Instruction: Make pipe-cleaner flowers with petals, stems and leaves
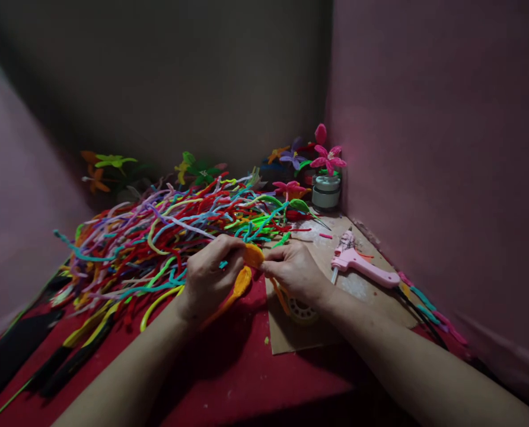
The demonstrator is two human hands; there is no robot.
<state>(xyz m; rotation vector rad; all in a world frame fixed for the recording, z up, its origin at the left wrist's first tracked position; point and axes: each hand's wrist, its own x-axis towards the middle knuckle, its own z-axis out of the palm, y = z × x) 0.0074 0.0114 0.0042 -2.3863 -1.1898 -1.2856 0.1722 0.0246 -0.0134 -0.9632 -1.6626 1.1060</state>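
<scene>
My left grip (215,270) and right grip (298,270) both pinch the orange pipe-cleaner petal (254,255), between them above the red bench (238,379); I judge it light, fuzzy and easily bent, best taken by its ends.

Red tabletop (247,367) beneath a tangled heap of fuzzy stems (158,220) and cardboard sheet (286,339).

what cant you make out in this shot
All in the head view:
Orange piece: left end hidden by the left hand.
Pale ring: partly covered by the right hand.
Pile of fuzzy stems: lower layers buried under upper ones.
Orange flower at back left: detail lost to dimness and blur.
Left forearm: cut off by the bottom edge.
</scene>
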